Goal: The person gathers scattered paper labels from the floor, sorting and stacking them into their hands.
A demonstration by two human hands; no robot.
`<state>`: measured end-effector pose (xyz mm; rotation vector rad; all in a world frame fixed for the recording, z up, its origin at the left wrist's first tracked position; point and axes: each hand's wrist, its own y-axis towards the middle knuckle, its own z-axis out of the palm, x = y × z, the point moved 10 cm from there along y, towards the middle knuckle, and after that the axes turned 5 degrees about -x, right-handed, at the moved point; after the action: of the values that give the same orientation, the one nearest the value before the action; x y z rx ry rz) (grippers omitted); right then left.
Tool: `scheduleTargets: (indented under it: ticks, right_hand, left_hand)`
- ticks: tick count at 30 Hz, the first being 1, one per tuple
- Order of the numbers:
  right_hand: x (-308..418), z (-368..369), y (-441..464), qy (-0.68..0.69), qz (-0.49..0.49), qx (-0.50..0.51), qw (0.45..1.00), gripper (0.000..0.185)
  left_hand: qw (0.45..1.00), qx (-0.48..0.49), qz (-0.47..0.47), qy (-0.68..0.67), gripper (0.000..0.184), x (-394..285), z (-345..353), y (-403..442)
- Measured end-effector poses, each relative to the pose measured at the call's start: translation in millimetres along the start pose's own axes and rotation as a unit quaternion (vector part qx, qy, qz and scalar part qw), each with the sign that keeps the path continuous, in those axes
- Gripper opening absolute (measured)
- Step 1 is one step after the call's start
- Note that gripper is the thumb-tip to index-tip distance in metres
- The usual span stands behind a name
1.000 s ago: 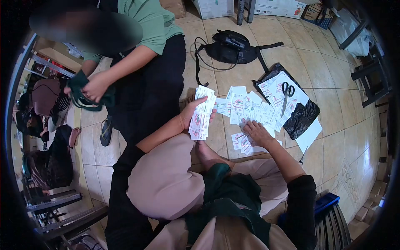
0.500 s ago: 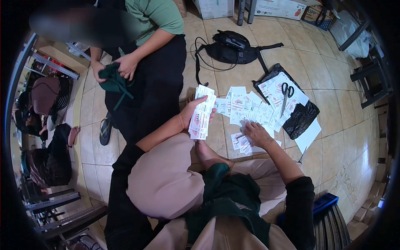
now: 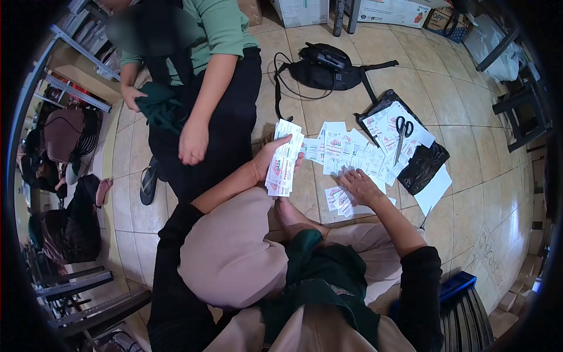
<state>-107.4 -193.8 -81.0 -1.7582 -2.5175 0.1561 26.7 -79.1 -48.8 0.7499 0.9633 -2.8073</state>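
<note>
A fanned stack of printed white labels (image 3: 281, 170) is gripped in my left hand (image 3: 270, 157), thumb on top and fingertips showing at its right edge. My right hand (image 3: 359, 186) rests palm down, fingers spread, at the lower edge of loose labels (image 3: 337, 149) scattered on the floor. Smaller labels (image 3: 333, 198) lie just below its fingers. Black-handled scissors (image 3: 403, 132) lie on more labels and a black plastic bag (image 3: 423, 170), right of the scattered pile. A white sheet (image 3: 435, 190) sticks out below the bag.
Another person in a green shirt (image 3: 226, 29) sits close at upper left, holding dark green cloth (image 3: 161, 105). Beyond the labels lies a black waist bag (image 3: 325, 67). A sandal (image 3: 149, 185) is at left, a blue-edged black object (image 3: 466, 305) at lower right, a black stool (image 3: 522, 114) at right.
The other person has leaned back and lowered one hand from the green cloth onto their leg. My right hand has shifted slightly left over the labels; my left hand stays almost still.
</note>
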Motion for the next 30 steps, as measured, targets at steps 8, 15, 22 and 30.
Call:
scheduleTargets:
  ticks: [8, 15, 22, 30]
  right_hand:
    - [-7, 21, 4, 0.093, 0.037, 0.104, 0.99, 0.091]
    - [-16, 15, -12, 0.16, 0.114, 0.006, 0.981, 0.072]
    - [-18, 13, -22, 0.145, 0.144, -0.029, 0.978, 0.073]
    - [-16, 16, -24, 0.158, 0.154, -0.017, 0.975, 0.072]
  left_hand:
    - [1.0, 0.008, 0.008, 0.0, 0.048, -2, 3, -2]
    - [1.0, 0.001, 0.006, -0.002, 0.047, 0, -1, 0]
    - [1.0, -0.008, 0.005, -0.004, 0.046, -1, -2, 1]
    - [0.996, -0.074, -0.041, 0.04, 0.048, -8, 2, 23]
